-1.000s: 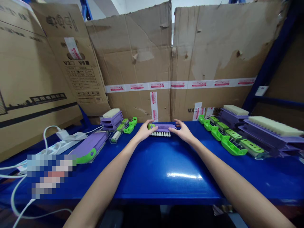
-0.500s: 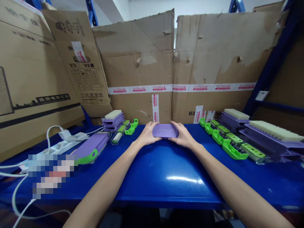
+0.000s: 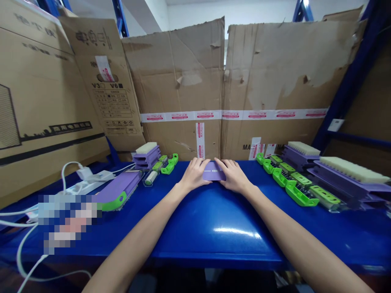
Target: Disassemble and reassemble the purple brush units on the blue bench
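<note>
A purple plastic shell (image 3: 214, 175) with white lettering, partly covered by fingers, is held between my two hands at the back middle of the blue table. My left hand (image 3: 193, 175) is closed on its left end, and my right hand (image 3: 234, 175) grips the right end. Thumbs press the near edge while the fingers reach over the top. Its far side and underside are hidden.
Purple shells with cream bristly blocks (image 3: 146, 147) are stacked at the left and also at the right (image 3: 351, 169). Green end caps (image 3: 301, 194) and clear-cased green parts (image 3: 325, 196) line the right side. A longer purple-and-green piece (image 3: 120, 187) lies left, beside a white power strip (image 3: 77, 188). Cardboard (image 3: 183, 89) stands behind.
The purple shell has been turned so that its lettered face now shows. Both hands have moved closer together and their fingers have shifted over the top of it.
</note>
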A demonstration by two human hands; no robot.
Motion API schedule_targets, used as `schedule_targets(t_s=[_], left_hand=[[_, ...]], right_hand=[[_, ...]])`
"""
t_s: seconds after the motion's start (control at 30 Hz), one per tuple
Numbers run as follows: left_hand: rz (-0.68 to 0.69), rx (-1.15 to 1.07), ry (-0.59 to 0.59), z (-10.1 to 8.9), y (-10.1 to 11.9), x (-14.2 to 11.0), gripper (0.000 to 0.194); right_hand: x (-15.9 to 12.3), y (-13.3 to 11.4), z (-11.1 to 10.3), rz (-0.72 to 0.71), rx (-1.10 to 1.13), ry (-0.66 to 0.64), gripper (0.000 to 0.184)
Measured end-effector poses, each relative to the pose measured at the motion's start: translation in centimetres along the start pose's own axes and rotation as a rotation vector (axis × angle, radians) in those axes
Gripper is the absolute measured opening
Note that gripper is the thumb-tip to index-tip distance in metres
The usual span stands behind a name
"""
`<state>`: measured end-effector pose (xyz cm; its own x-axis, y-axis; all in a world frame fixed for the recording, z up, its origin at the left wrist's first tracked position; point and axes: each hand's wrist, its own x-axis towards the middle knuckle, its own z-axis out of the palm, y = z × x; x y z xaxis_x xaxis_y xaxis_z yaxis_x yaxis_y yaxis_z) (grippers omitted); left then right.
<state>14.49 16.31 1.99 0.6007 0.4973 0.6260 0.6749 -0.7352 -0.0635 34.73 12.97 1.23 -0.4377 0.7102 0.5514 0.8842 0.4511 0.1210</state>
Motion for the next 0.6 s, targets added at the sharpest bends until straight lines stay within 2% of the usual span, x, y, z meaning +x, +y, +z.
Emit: schedule_targets(t_s=[0.37,0.6], left_hand=[[-0.053,0.188,-0.119,-0.3,0.2,0.3,0.079],[-0.164,0.064,-0.085,-0.4,-1.6,-0.6,0.078]], right_hand=[[0.3,-0.2,0.1,-0.007,-0.026,-0.005,0.082],[0.0,0.6,0.0,0.108,-0.032,-0.03,0.082]])
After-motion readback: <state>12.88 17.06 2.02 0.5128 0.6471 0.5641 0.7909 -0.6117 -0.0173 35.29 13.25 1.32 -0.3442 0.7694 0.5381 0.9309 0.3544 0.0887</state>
